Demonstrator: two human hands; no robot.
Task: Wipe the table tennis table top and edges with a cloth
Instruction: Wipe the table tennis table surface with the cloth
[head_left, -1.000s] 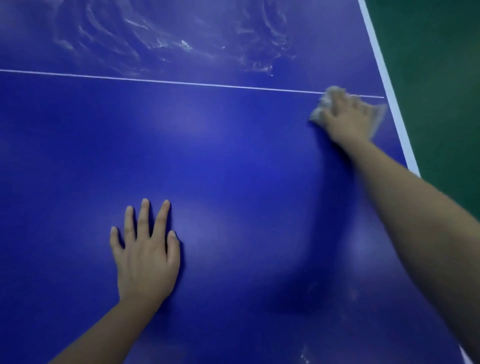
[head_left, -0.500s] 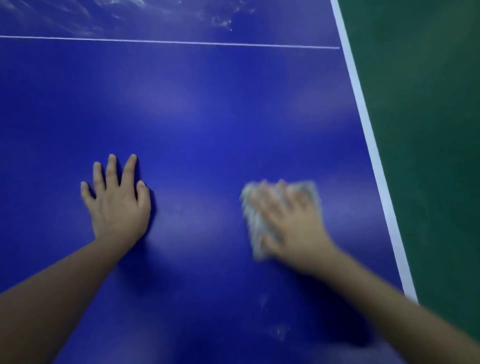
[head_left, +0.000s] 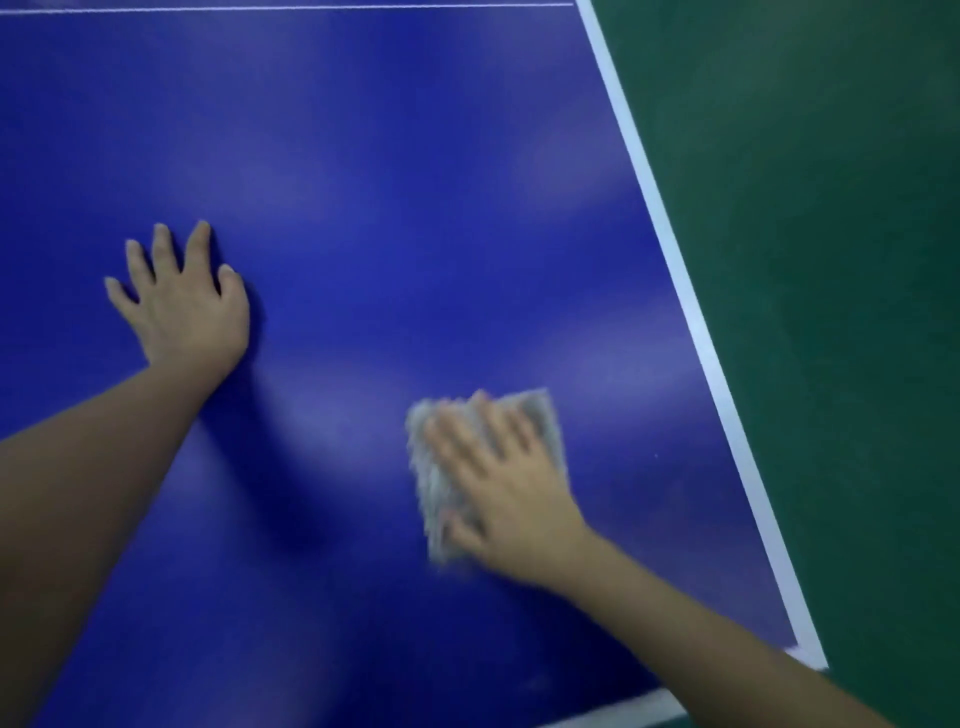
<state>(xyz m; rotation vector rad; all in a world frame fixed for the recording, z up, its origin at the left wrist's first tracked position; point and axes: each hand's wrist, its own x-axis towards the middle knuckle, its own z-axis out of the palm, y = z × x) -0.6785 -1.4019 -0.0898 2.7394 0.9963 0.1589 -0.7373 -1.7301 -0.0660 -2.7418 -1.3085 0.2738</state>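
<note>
Cloth (head_left: 434, 467) + R hand (head_left: 511, 499) have come back toward the body since 1 s ago. They were far out by the thin centre line (head_left: 285, 7); now on near-right part of the table (head_left: 415, 182), near corner in view. L hand (head_left: 189, 306) hasn't shifted on the blue.

Hands: R hand lies flat on the cloth, fingers straight and spread, pressing down, no pinch. It's blurred, so prob. mid-stroke. L hand palm-down on bare top, fingers splayed, holding nothing; reads as a brace.

Cloth: grey folded pad, mostly under R palm, left strip + far-right corner showing. Long axis approx. near-to-far.

Key relation: white side line (head_left: 670, 260) and the table's edge lie to the right of the cloth, near but not touching. White end line (head_left: 623, 709) lies nearer the body. Green floor (head_left: 831, 260) past both. R hand is on that side; L hand well apart, left and farther out.

Judgement: top wipe under way; next pass likely goes right toward side strip + corner, R hand's job. Cloth's long axis already runs roughly w/ that edge. Can't tell if edges are done.
</note>
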